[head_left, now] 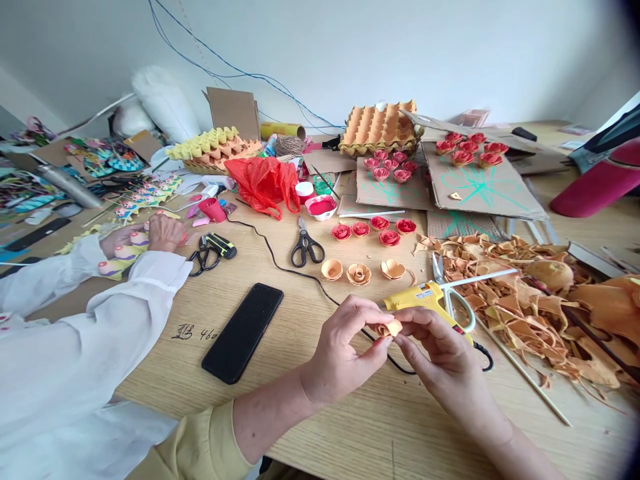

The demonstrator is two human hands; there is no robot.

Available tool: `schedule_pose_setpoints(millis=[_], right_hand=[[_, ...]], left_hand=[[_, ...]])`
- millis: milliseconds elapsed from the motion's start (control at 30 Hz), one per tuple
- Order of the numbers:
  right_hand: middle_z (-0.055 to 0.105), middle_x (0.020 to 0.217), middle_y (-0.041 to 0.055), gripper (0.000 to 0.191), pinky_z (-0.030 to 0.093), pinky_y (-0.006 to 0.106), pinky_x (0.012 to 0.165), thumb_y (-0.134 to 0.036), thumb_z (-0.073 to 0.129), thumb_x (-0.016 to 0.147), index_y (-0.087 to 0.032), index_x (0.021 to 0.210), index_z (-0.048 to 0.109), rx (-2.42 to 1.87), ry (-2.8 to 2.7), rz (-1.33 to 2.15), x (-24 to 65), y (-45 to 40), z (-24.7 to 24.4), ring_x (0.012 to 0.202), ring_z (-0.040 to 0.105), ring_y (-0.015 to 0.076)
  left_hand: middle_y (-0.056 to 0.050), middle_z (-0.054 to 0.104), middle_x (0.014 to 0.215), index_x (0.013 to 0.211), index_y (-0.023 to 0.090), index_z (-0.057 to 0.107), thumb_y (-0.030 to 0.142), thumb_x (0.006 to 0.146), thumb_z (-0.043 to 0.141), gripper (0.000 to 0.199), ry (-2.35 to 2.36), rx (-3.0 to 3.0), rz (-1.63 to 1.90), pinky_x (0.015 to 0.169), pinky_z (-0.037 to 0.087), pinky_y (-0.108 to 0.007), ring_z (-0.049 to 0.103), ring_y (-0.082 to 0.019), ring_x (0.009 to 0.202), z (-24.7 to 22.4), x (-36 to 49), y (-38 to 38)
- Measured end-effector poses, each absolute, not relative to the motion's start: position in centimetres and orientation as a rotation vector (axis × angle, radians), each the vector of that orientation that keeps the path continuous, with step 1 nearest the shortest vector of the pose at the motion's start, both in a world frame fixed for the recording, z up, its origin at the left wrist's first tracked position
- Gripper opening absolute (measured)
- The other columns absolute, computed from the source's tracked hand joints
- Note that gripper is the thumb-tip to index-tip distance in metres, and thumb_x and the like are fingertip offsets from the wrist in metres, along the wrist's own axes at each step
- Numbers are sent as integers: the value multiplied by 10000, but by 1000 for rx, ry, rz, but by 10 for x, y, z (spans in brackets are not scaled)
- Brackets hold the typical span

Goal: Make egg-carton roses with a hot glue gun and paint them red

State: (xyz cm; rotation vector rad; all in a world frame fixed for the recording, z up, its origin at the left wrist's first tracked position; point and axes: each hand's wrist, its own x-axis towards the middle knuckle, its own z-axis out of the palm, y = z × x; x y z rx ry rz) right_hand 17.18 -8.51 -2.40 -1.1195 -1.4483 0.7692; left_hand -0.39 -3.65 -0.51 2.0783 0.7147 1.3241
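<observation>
Where the pale wall (450, 60) meets the wooden counter (300, 427), we see blue wires (240, 72) trailing, and at the left a white-sleeved person (75, 347) handles painted pieces. Further right, a shallow basket (200, 167) bears yellow and orange egg trays (220, 152); before it is a small red cup (213, 210). Past the black phone (243, 333) and red plastic bag (263, 183), a white bowl (321, 207) holds red paint. Three orange cup shapes (332, 270) sit in a row, at least one with a coiled centre. Nearer us, our left hand (345, 353) has a narrow fingertip grip on a small orange flower (389, 328), which our right hand (445, 350) also pinches, just before the yellow glue gun (423, 299). To the right, cardboard (480, 190) carries red flowers (463, 157), orange scraps (500, 300) spread across the counter, and a red bottle (600, 183) leans at the edge.
</observation>
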Motion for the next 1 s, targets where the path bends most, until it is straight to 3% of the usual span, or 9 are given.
schedule_pose_setpoints(millis=[333,1000], right_hand=[[736,916,46,211,610,279,744,-426,741,934,-260,1048,681,-1088,-1232,1064,168,-82,-24,781,691,166],[707,997,39,116,594,277,776,-329,623,1021,-281,1126,630,-1134,-1402,926,165,-88,-26,845,693,165]], left_hand=[[-25,636,928,992,191,662,43,834,661,217,730,1724,1229,751,603,-230,660,-125,823,-10,3,-40],[-16,621,936,975,197,629,-17,806,609,273,732,1753,1209,772,577,-234,641,-126,840,-8,2,-39]])
